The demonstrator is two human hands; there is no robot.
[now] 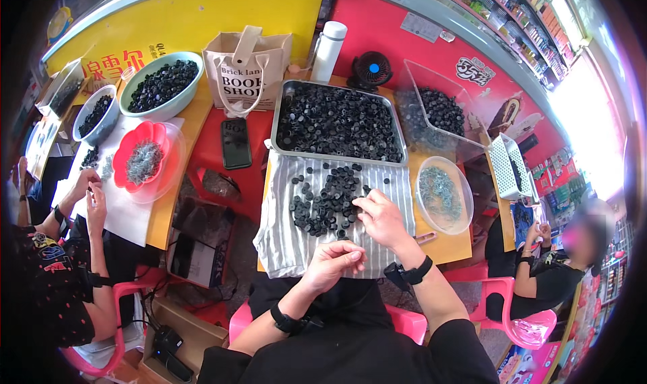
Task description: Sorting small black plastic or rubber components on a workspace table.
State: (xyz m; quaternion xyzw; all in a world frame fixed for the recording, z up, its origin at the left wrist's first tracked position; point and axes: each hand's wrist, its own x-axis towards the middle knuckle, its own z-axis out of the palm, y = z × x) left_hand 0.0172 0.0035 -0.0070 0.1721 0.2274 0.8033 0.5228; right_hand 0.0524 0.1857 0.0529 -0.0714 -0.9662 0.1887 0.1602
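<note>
A loose pile of small round black caps (pixel 325 205) lies on a grey-and-white striped cloth (pixel 278 252) in front of me. My right hand (pixel 383 219) is at the pile's right edge, its fingers curled in and the fingertips among the caps; whatever they pinch is too small to make out. Nearer to me, my left hand (pixel 335 264) is held over the cloth's front edge, thumb and fingers closed together. Anything inside it is hidden. Just beyond the cloth stands a metal tray (pixel 340 157) heaped with the same kind of black pieces.
Right of the cloth sit a round tub (pixel 466 212) of small clear pieces and a transparent bin (pixel 431 144) of black parts. Behind the tray are a white bottle (pixel 329 52), a small black fan (pixel 371 70) and a canvas bag (pixel 248 67). A phone (pixel 236 143) lies left. People sit on both sides.
</note>
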